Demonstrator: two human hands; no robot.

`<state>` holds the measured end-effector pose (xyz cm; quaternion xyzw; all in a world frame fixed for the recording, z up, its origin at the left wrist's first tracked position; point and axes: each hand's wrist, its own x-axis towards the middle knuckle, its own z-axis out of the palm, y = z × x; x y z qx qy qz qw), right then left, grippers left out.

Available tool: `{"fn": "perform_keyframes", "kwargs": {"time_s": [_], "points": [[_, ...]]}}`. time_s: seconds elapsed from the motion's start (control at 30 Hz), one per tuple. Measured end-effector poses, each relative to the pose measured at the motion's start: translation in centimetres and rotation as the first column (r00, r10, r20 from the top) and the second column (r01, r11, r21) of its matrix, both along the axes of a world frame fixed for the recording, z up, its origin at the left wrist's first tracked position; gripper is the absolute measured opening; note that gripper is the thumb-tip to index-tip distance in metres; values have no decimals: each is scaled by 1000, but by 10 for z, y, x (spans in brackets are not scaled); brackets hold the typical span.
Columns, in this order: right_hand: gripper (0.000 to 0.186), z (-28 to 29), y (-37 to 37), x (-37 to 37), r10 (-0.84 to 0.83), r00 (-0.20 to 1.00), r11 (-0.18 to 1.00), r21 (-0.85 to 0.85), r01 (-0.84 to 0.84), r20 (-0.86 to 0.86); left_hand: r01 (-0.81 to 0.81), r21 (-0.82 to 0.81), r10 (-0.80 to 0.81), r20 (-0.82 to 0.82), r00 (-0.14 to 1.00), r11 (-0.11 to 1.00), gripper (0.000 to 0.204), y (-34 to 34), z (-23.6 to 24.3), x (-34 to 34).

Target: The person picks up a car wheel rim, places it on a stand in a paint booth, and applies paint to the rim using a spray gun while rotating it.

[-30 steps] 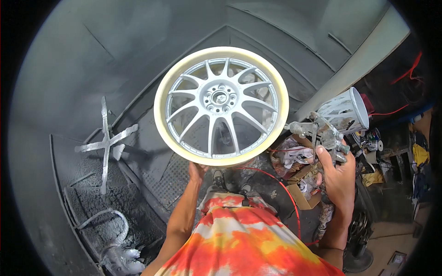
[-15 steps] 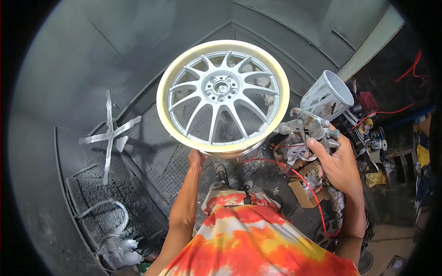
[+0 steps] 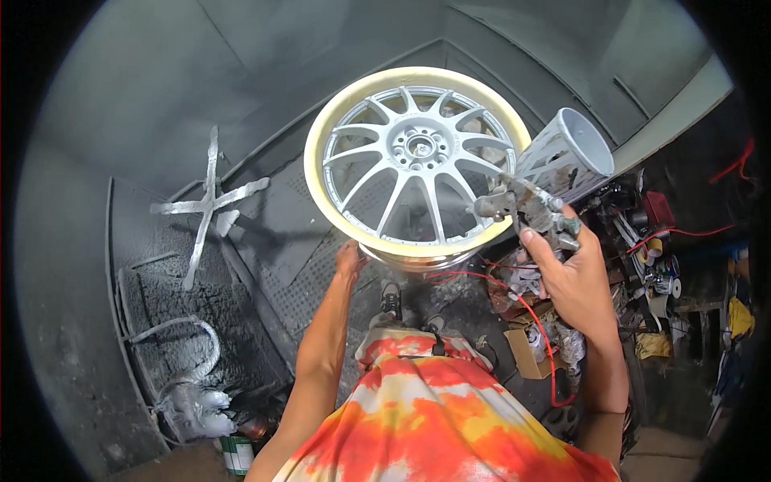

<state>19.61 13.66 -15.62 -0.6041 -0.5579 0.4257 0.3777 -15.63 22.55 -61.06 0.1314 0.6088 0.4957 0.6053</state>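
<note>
Grips a spray gun [image 3: 536, 215] in the right hand [image 3: 584, 281], with a streaked cup [image 3: 566, 157] tilted just beyond. Touches a wheel [image 3: 421, 146], left of that grip, at its near edge with the left hand [image 3: 348, 261]; cannot tell whether closed on it. Has a red hose [image 3: 527, 304] and cardboard box [image 3: 527, 353] below the gun grip, a cross-shaped stand [image 3: 210, 205] far left.

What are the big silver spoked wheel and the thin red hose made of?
The big silver spoked wheel looks like painted metal: smooth satin spokes with crisp edges. The thin red hose, smooth-looking and curving loosely, is probably rubber or plastic.
</note>
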Motion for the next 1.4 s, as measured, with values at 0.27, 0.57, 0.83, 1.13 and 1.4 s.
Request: {"fn": "perform_keyframes", "kwargs": {"time_s": [0.27, 0.57, 0.83, 1.13, 1.4], "points": [[20, 11, -6, -17, 156, 984, 984, -103, -147, 88, -17, 18, 17, -9, 1000, 1000, 29, -5, -13, 0], [22, -8, 3, -39, 233, 971, 971, 33, -235, 48, -34, 4, 33, 62, 998, 999, 30, -22, -10, 28], [20, -6, 17, -34, 61, 983, 972, 213, -97, 171, -10, 69, -9, 270, 963, 998, 34, -49, -27, 57], [20, -9, 20, -36, 19, 989, 981, 188, -47, 145, 187, 62, -197, 326, 925, 980, 50, -74, 7, 129], [20, -5, 5, -39, 194, 973, 981, -19, -193, 125, 286, 39, -280, 375, 884, 957, 45, -75, -4, 119]]}}
